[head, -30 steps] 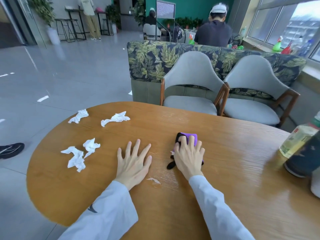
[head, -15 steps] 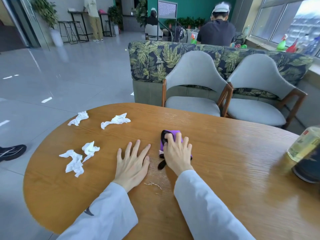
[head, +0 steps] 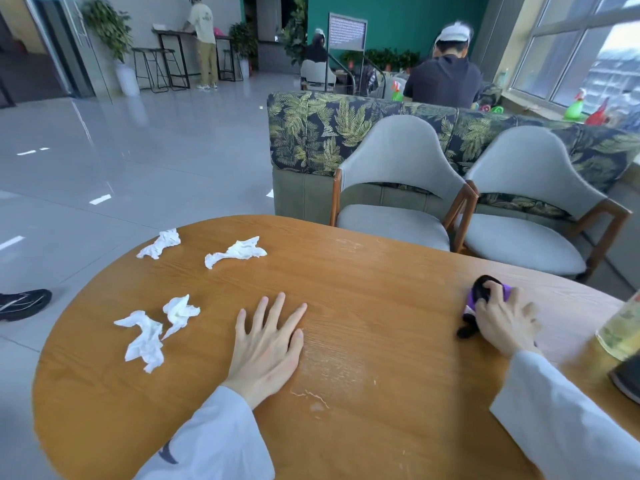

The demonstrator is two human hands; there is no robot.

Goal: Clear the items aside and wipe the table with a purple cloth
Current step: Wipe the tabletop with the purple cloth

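My right hand (head: 504, 322) presses down on the purple cloth (head: 485, 296), which has a black part, at the right of the round wooden table (head: 363, 289). My left hand (head: 266, 344) lies flat on the tabletop near the middle, fingers spread, holding nothing. Several crumpled white tissues lie at the left: one (head: 160, 244) near the far edge, another (head: 235, 252) beside it, and two (head: 147, 336) closer to me. White streaks mark the wood (head: 322, 372) just right of my left hand.
A bottle of yellowish liquid (head: 621, 329) and a dark object (head: 628, 379) stand at the table's right edge. Two grey chairs (head: 394, 188) and a leaf-print sofa back (head: 311, 129) sit behind the table. Other people are in the background.
My right hand has slid the cloth far to the right, away from my left hand. The left hand has stayed flat in place.
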